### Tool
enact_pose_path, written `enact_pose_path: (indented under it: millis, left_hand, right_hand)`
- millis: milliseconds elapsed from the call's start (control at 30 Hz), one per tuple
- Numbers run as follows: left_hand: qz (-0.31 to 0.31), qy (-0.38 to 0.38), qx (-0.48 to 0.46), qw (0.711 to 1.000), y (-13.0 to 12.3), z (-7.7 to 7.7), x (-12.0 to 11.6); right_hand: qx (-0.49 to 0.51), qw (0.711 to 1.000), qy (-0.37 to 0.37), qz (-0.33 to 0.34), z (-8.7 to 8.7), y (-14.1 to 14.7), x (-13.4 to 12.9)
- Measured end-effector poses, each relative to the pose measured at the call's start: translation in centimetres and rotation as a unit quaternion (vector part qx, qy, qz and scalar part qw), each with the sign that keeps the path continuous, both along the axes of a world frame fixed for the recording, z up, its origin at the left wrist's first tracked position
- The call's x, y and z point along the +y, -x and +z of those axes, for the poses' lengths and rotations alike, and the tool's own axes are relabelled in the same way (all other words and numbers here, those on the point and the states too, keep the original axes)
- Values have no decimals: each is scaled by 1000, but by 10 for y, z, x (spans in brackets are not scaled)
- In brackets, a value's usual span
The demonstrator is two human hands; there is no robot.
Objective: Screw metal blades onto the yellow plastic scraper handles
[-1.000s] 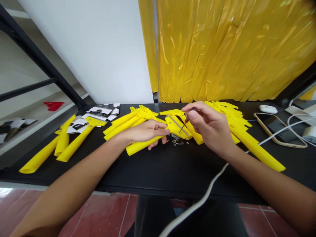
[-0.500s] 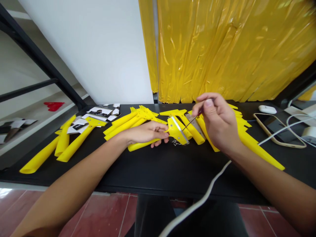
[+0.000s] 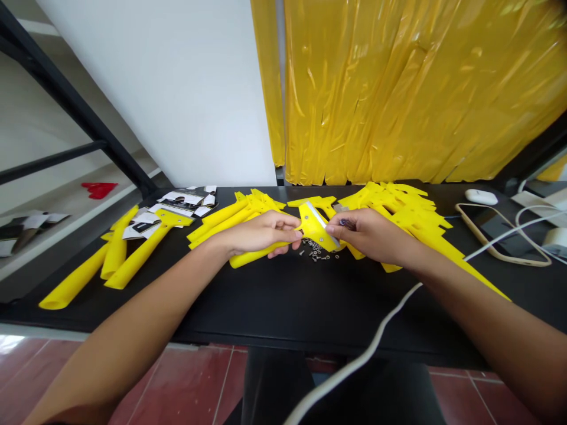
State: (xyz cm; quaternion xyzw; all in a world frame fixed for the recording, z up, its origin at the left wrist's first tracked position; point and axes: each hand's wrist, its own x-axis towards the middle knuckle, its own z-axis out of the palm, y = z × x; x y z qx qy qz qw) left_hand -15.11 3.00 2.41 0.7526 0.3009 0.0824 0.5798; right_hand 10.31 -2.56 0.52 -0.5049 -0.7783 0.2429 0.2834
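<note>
Head view: L hand (image 3: 261, 233) gripping yellow scraper (image 3: 315, 227), steel blade (image 3: 322, 224) across head; R hand (image 3: 367, 233) curled beside blade, hold unclear.

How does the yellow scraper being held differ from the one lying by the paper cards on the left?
The held scraper is gripped by its handle in the left hand, while the lying scraper rests untouched on the black desk beside the paper cards. The held scraper shows a metal blade along its head; no blade can be made out on the lying scraper. Both are bright yellow, with a long handle and a wider head.
</note>
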Motion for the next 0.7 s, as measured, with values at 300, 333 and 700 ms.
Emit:
enact_pose_path:
  millis: [300,333,700]
  left_hand:
    - [25,44,-4,999,4,-1,1]
    - [36,65,-10,997,5,-1,1]
    - [74,342,-96,932,0,-5,3]
  right_hand:
    - [-10,999,-43,17,-1,3,-2]
    - [15,999,-29,9,0,3,-2]
    - [200,978,-7,-56,17,16,-14]
